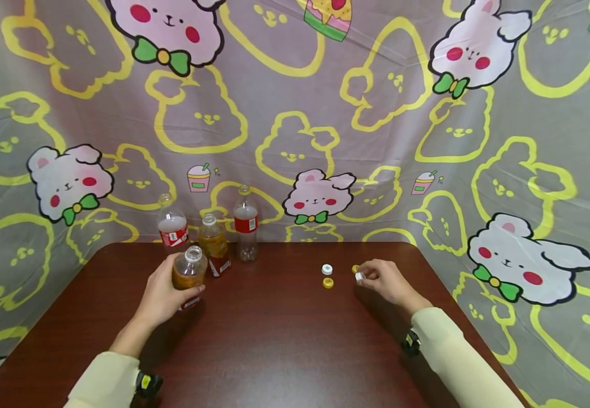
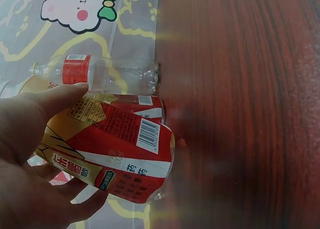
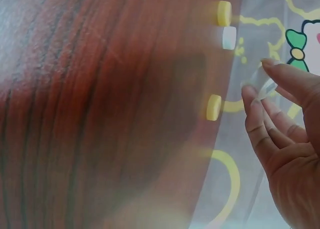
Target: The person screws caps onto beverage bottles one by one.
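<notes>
My left hand (image 1: 159, 297) grips a plastic bottle (image 1: 189, 275) with a red and gold label, thumb on the near side. The bottle stands upright and its neck has no cap. In the left wrist view its label (image 2: 125, 144) faces the camera. On the right, my right hand (image 1: 385, 280) pinches a white bottle cap (image 3: 265, 86) between thumb and fingertips. A yellow cap (image 3: 214, 107) lies on the table close by those fingers. Further left are another white cap (image 1: 327, 270) and a second yellow cap (image 1: 328, 283).
Behind the held bottle stand a similar red and gold bottle (image 1: 215, 246) and two clear bottles with red labels, one on the left (image 1: 172, 226) and one on the right (image 1: 246, 226). All are uncapped. A patterned curtain (image 1: 295, 113) encloses the brown table (image 1: 295, 340).
</notes>
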Tool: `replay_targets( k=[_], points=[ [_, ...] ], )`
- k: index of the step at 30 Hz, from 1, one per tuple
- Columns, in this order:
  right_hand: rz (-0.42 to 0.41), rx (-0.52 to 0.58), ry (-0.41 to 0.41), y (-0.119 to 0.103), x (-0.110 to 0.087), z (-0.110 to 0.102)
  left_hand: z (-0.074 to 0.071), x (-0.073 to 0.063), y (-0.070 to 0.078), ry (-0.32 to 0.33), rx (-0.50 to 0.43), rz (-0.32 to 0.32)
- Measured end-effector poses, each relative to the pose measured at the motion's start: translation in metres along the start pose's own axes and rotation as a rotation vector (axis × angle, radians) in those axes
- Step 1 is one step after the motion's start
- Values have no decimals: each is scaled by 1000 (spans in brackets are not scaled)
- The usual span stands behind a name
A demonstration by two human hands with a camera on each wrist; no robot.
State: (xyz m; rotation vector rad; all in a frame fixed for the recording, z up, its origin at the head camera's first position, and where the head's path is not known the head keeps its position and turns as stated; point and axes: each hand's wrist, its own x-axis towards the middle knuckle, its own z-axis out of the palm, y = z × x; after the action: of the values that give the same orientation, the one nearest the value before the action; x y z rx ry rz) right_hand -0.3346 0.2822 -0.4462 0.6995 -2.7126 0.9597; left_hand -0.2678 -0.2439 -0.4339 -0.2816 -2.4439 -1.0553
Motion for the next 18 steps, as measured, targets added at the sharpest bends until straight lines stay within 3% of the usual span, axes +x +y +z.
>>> replay_targets(
  k=[9, 18],
  points=[
    [66, 145, 29, -17, -1, -8, 1, 3, 14, -30, 68, 13],
    [-7, 211, 78, -36, -1, -5, 9, 4, 28, -39, 163, 51]
  ],
)
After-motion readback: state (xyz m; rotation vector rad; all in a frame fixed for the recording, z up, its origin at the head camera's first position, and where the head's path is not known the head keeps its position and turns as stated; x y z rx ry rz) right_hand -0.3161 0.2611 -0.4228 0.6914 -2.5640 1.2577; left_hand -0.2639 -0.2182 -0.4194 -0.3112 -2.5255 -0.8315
